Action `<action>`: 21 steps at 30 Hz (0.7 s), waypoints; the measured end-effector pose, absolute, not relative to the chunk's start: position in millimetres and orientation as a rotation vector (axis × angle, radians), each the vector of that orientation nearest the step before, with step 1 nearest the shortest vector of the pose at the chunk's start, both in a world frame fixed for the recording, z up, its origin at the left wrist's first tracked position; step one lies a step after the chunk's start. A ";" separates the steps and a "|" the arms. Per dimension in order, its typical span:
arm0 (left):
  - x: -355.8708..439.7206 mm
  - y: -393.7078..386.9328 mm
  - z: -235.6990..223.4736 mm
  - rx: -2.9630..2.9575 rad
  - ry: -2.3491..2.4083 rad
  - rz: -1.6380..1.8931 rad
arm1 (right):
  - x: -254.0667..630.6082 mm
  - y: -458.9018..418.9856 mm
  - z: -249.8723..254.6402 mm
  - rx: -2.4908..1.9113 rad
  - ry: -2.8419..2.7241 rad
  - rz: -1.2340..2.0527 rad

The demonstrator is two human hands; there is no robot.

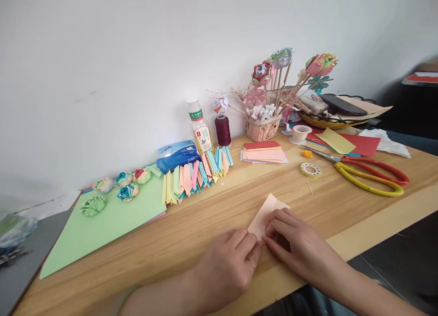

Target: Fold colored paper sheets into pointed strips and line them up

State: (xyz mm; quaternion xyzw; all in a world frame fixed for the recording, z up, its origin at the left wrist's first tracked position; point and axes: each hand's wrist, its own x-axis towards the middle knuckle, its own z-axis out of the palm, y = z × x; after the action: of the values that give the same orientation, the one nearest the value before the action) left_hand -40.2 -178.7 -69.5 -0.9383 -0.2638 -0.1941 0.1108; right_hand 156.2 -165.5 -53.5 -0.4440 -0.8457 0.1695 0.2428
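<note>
A pale pink strip of paper [262, 217] lies at a slant on the wooden table, between my hands near the front edge. Its lower end is pinched in the closed fingers of my left hand [229, 259], which wears a thin ring. My right hand [297, 236] is bent over the strip's right side, thumb and fingertips pressed together on the paper. Part of the strip is hidden beneath those fingers. Beyond it sits a stack of cut paper pieces [263, 154], red on top of pale pink. Several folded coloured paper strips [186, 181] stand in a row to the left.
Large scissors [369, 170] with red and yellow handles lie at right, by a tape roll [310, 169]. Paper flowers [126, 192] rest on green sheets [112, 234] at left. Along the wall are a tissue pack [178, 155], a bottle [200, 126], a thread spool [223, 130] and a flower basket [263, 128].
</note>
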 end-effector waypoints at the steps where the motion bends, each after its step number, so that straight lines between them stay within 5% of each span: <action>1: -40.1 -179.1 -70.2 -2.753 -0.771 -0.572 | 156.5 -165.5 -53.8 -1.221 -2.310 0.464; 21: -49.2 -165.1 -56.9 -2.593 -0.819 -0.590 | 155.9 -179.8 -36.4 -0.964 -2.634 0.276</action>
State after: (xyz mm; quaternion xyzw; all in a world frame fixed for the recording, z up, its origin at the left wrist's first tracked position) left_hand -49.2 -165.1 -56.9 -0.9168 -0.2897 -0.2087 0.1788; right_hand 155.9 -179.8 -36.4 -0.3376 -0.9224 0.0965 0.1607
